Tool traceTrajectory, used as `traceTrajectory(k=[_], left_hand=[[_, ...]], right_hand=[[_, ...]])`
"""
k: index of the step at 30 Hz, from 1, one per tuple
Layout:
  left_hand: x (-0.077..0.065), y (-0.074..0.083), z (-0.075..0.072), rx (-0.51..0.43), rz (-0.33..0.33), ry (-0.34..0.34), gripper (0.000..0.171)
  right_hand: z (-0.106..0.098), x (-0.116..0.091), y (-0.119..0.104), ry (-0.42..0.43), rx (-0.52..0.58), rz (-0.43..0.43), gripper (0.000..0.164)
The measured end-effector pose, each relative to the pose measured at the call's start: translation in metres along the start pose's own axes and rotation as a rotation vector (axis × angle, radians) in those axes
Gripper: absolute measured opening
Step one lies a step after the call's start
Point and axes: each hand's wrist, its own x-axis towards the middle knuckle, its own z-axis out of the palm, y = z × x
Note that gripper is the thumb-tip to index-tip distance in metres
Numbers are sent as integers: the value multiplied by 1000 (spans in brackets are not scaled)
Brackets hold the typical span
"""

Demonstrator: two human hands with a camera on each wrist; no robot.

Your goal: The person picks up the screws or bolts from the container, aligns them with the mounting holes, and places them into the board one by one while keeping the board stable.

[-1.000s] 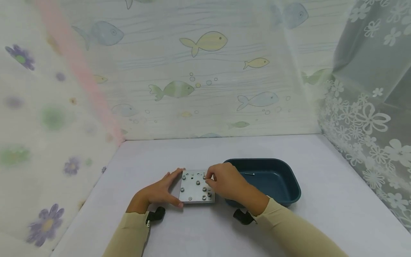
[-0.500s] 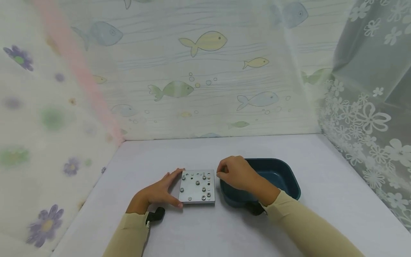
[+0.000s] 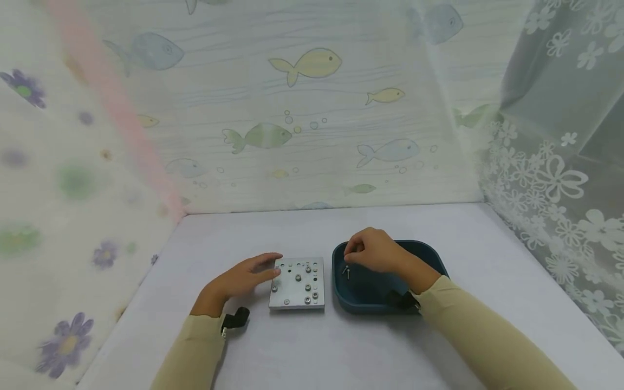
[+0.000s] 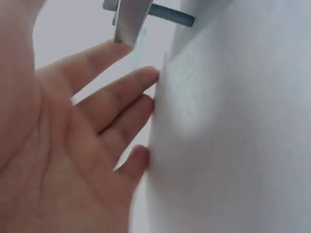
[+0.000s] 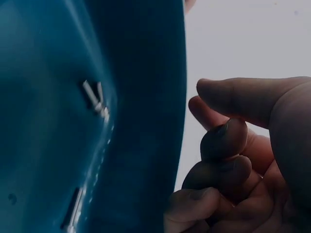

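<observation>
A silver metal plate point(image 3: 292, 292) with several socket head screws point(image 3: 298, 278) and open holes lies at mid table. My left hand point(image 3: 244, 279) is beside its upper left corner, fingers extended and thumb over the edge. In the left wrist view the left hand's fingers point(image 4: 121, 99) are spread below the plate's edge point(image 4: 132, 22), and a threaded screw shank point(image 4: 171, 14) sticks out from it. My right hand point(image 3: 377, 252) is over the dark blue tray point(image 3: 343, 300), fingers loosely bent. Nothing shows between its thumb point(image 5: 233, 92) and fingers. Screws point(image 3: 348, 272) lie inside the tray's left end.
In the right wrist view another screw point(image 5: 74, 211) lies along the tray's inner wall. A white cloth point(image 3: 234, 230) covers the table. Fish-printed curtain point(image 3: 312, 124) hangs behind, flowered curtains at both sides. Black wrist cameras point(image 3: 236, 318) sit below the sleeves' cuffs.
My right hand has moved from the plate's upper right to over the tray. My left thumb has shifted from the plate's lower left corner up its left side.
</observation>
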Motion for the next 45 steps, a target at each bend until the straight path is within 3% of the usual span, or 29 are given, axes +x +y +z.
traceTrajectory(k=[4,8,12,22,34,45], left_hand=[[8,0,4,-76,37,94,55],[13,-1,8,-204,41,108,49],[15,-4,12,-256,24,127,42],[12,-8,14,-260,45,153,25],[14,-4,12,-283,56,141,29],[12,-6,11,-288,59,140,28]], right_hand=[[-2,3,12,-20,2,3,12],[-4,4,19,-41,11,1,15],[-7,4,22,-65,19,-6,18],[-13,7,27,-102,-24,-2,24],[-12,15,35,-156,-58,22,25],[6,21,35,-205,-63,22,25]])
